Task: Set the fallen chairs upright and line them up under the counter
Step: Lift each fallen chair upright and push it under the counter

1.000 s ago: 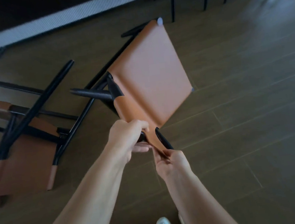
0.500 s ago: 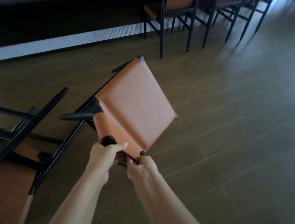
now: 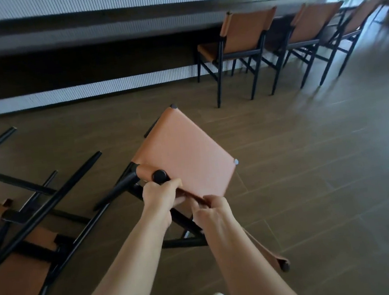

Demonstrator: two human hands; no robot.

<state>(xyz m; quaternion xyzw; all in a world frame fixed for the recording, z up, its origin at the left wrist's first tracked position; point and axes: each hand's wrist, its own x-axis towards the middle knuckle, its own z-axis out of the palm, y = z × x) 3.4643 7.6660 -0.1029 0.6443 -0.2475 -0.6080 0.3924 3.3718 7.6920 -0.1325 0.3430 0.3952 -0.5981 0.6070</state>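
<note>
Head view: your left hand (image 3: 162,195) curls its fingers round the black frame post of the tilted chair (image 3: 185,157), just under the round end cap. Your right hand (image 3: 211,209) pinches the tan panel's edge beside it. That chair leans on the floor (image 3: 313,182), well short of the tabletop (image 3: 78,27) and left of the upright chairs (image 3: 246,32) tucked under it. Expect a stiff frame of moderate weight. The leather looks soft and likely to give, so move your right fingers onto the frame. A second fallen chair (image 3: 15,284) lies farther left, also short of the tabletop.
</note>
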